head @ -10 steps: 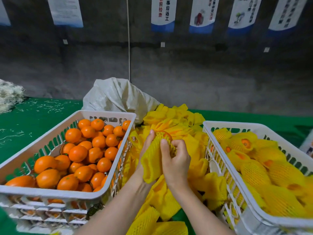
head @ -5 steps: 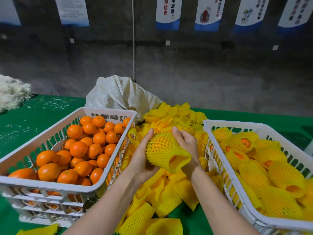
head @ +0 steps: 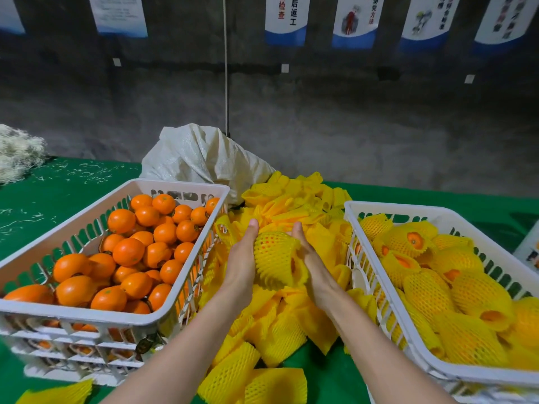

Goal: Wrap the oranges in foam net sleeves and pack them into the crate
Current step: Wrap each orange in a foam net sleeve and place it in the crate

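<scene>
An orange in a yellow foam net sleeve sits between my two hands above the pile of loose sleeves. My left hand cups its left side with the thumb up. My right hand holds its right side, the fingers hidden behind the sleeve. A white crate on the left holds several bare oranges. Another white crate on the right holds several sleeved oranges.
A green cloth covers the table. A white woven sack lies behind the sleeve pile. Pale shredded fibre is heaped at the far left. More empty sleeves lie at the near edge. A dark wall with posters stands behind.
The sleeve has been pulled down over the orange. Both hands shifted from on top of it to its sides and carried it slightly right.
</scene>
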`<state>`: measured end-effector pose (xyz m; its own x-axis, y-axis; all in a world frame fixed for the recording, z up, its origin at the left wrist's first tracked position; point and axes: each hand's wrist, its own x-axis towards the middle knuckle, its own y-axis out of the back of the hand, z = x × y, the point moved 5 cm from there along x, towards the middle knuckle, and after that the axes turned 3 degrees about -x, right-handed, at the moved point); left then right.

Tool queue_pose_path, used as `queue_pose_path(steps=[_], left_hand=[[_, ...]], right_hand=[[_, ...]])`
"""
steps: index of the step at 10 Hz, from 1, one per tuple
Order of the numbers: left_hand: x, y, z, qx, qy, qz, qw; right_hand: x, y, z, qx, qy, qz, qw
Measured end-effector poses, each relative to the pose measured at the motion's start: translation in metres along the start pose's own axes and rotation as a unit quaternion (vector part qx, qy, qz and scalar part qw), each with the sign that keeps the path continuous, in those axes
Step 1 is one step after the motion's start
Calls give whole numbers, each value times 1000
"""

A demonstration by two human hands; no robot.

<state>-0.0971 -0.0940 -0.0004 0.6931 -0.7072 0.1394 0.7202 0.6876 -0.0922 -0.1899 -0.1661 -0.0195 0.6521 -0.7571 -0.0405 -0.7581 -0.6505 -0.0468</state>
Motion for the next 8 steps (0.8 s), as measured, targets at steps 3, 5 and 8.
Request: queue_pose_path(steps=[3,5,8], left_hand=[[7,7,7,129,-198,105,966],[19,-2,-17,-174,101,78,976],[24,-9,-28,-204,205,-76,954]], right_hand=[[-1,1,19,135,47,161,977],[4,1,23,233,-39,137,962],[2,2,22,288,-39,86,953]])
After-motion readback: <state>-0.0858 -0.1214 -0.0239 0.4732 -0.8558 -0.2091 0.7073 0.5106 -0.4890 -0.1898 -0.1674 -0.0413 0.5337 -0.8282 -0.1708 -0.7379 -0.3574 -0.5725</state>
